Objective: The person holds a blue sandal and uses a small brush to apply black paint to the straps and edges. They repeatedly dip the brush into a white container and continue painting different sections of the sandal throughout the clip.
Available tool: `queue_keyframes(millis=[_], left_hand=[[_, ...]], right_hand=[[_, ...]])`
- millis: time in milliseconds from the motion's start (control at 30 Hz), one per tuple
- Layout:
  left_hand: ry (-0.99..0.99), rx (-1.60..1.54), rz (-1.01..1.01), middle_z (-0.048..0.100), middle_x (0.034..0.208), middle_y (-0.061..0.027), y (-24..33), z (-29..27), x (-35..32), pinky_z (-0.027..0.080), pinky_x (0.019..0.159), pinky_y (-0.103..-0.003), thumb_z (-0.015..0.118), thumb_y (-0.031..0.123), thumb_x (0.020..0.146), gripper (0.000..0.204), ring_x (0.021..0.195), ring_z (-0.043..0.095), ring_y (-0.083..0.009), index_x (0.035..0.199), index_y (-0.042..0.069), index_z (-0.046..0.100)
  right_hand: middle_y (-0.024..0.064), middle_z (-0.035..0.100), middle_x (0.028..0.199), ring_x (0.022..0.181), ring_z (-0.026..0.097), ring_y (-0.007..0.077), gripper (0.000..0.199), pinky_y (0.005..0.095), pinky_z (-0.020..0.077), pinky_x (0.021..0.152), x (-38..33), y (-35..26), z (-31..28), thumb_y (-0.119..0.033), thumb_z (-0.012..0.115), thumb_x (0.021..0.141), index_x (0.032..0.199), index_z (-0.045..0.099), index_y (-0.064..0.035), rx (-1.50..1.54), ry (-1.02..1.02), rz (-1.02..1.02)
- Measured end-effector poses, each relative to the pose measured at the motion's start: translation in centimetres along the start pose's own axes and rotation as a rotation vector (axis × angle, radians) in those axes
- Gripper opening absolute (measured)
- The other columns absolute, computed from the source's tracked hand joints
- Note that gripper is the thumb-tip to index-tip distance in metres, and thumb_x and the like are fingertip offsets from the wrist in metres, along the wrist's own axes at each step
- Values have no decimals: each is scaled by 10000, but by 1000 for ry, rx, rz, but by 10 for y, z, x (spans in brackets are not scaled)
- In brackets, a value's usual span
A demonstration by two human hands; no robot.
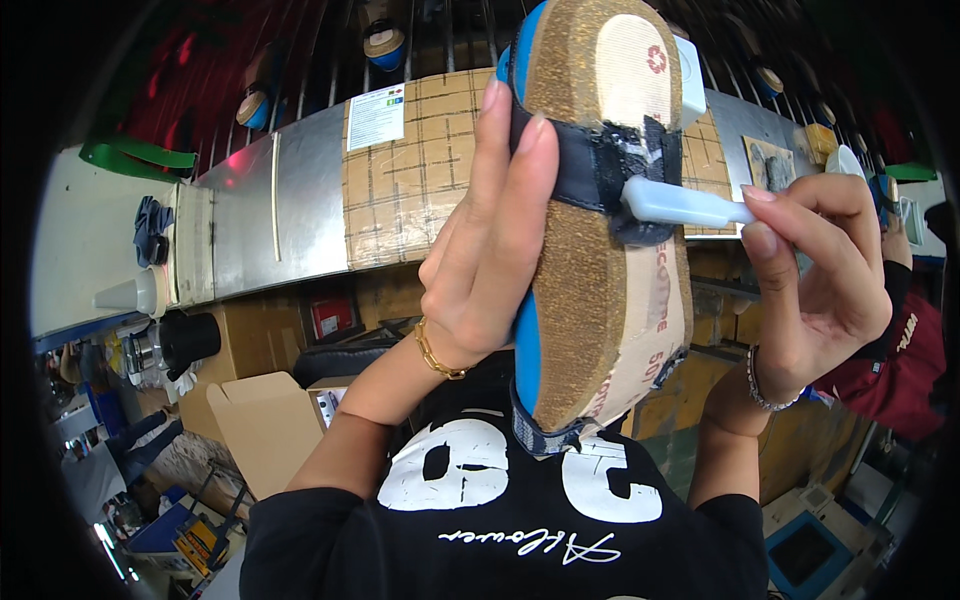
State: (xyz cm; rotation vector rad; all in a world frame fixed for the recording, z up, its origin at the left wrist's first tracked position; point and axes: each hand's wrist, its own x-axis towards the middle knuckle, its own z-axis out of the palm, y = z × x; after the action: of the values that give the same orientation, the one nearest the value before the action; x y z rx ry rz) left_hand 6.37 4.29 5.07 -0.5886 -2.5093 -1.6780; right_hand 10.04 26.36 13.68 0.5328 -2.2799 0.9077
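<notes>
My left hand point(485, 235) is wrapped round a sandal point(575, 285) from its left side, holding it up with the underside facing me. Speckled brown cork rims the sandal, which sits on a blue shoe last point(527, 355). A pale fabric layer covers the middle of the sole. Dark straps fold over onto it, with a black, glossy smear point(640, 150) around their ends. Between thumb and fingers, my right hand point(825, 265) pinches a small brush point(685, 203) with a pale blue-white handle. Its tip touches the strap ends; the bristles are mostly hidden.
Cardboard point(385, 200) covers part of the metal bench point(305, 195). Beyond it, shoes on blue lasts point(385, 45) stand on dark rails. A white cone point(130, 293) lies at the left, above an open cardboard box point(265, 425). Another person in dark red point(895, 360) is close on the right.
</notes>
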Motion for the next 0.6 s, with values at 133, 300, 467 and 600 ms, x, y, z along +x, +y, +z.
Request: queue_keyframes(millis=[133, 300, 467, 600], left_hand=[[47, 185, 105, 383, 1535, -218, 3, -1, 0, 496, 1096, -377, 275, 365, 1129, 626, 1332, 534, -254, 1598, -1, 83], [522, 557, 947, 460, 1422, -355, -18, 6, 35, 543, 1002, -388, 535, 73, 967, 502, 1256, 585, -381, 1414, -104, 390], [436, 206, 600, 484, 1400, -340, -26, 12, 24, 547, 980, -375, 551, 98, 954, 517, 1229, 595, -354, 1416, -91, 420], [382, 167, 545, 507, 1377, -325, -17, 8, 14, 549, 957, -363, 568, 91, 943, 526, 1196, 606, -334, 1418, -88, 430]], right_hand=[[105, 602, 884, 811, 550, 170, 252, 266, 424, 725, -2, -7, 3, 78, 753, 760, 1009, 762, 39, -112, 69, -32], [113, 612, 911, 827, 566, 176, 257, 273, 445, 745, -5, -12, 3, 83, 759, 754, 1006, 762, 37, -184, 113, -56], [132, 621, 972, 851, 574, 183, 239, 277, 454, 763, 0, 2, 0, 57, 771, 752, 989, 763, 26, -61, 102, -96], [130, 614, 965, 850, 561, 172, 244, 256, 427, 744, 1, 11, -1, 44, 777, 745, 987, 770, 16, 79, 32, -103]])
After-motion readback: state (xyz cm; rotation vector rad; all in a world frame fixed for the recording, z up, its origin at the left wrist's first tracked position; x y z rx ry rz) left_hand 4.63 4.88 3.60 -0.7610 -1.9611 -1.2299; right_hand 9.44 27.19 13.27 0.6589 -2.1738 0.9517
